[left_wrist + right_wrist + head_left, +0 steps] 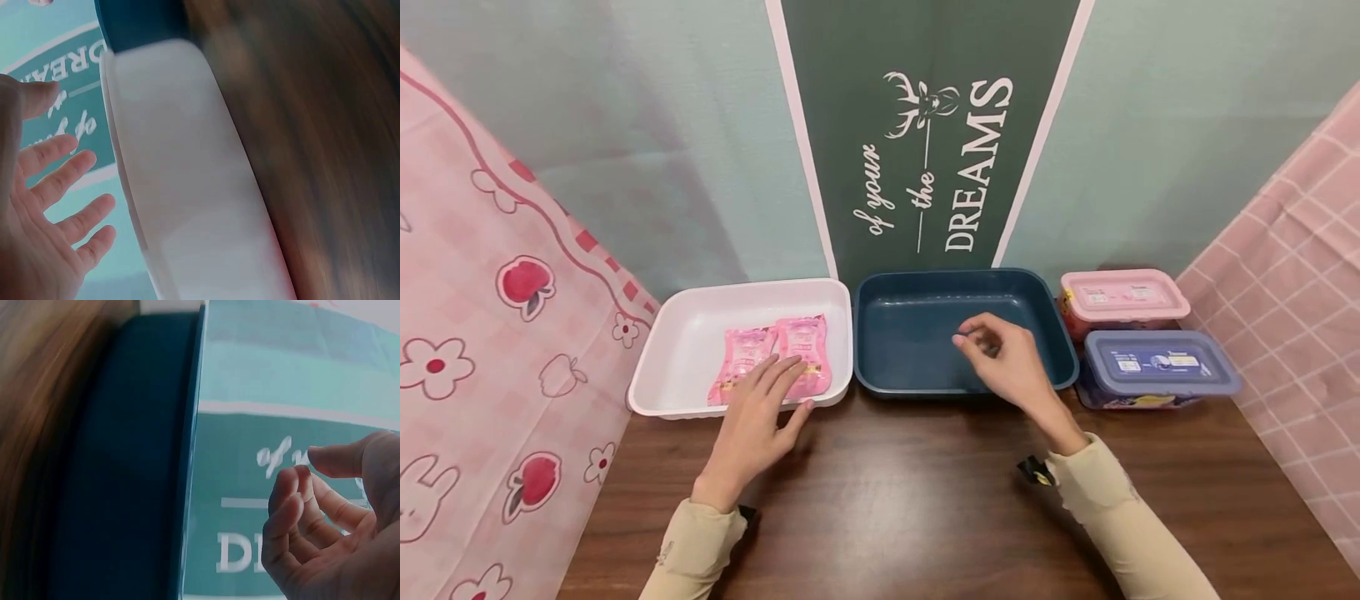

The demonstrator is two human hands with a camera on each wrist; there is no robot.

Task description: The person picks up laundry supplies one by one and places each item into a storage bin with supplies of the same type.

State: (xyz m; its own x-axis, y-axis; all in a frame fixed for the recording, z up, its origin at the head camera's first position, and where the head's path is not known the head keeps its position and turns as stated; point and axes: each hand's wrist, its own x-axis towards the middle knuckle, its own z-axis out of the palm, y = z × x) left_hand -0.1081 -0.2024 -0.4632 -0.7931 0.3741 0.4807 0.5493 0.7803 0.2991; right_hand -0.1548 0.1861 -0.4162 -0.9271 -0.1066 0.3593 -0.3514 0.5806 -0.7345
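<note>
Two pink packets lie in the white tray (pixel 681 342): the left packet (pixel 747 348) and the right packet (pixel 803 337), overlapping slightly. Over the tray's front rim, my left hand (pixel 756 429) hovers with its fingers spread towards the packets. The left wrist view has this hand (pixel 53 219) with fingers apart and nothing in its grasp. Above the dark blue tray (pixel 917 333) is my right hand (pixel 1011 362), its fingers loosely bent. In the right wrist view no object shows between thumb and fingers of this hand (pixel 331 531).
Right of the blue tray stand a pink lidded box (pixel 1123 296) and, nearer, a blue-purple lidded box (pixel 1157 367). All stand on a brown wooden table (pixel 887 508). Patterned cloths hang at the left (pixel 482 333), back and right.
</note>
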